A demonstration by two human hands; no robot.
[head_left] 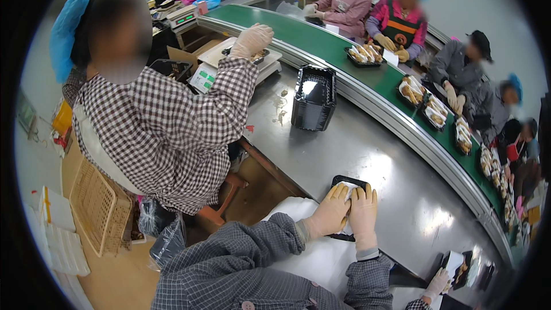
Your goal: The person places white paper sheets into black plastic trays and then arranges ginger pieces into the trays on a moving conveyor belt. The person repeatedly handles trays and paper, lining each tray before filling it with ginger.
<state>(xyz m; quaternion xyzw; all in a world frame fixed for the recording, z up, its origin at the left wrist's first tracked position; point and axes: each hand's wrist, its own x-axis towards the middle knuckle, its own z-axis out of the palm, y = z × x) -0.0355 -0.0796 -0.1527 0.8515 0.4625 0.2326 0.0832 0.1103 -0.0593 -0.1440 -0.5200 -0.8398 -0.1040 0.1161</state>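
On the metal table in front of me lies a black plastic tray [348, 180] with a white sheet [348, 187] inside. Both of my gloved hands are over it, close together. My left hand [330, 212] grips the sheet from the left with bent fingers. Beside it, my right hand [363, 215] has its fingers closed on the right part of the same sheet. The hands cover most of the tray, so whatever lies under the sheet is hidden.
A stack of black trays [314, 97] stands farther up the metal table [344, 143]. Beyond runs a green conveyor belt [298, 43] carrying filled trays [412, 90]. At left, a co-worker's gloved hand [254, 40] is over a scale [204, 77]. Another person's hand [438, 283] touches a tray at lower right.
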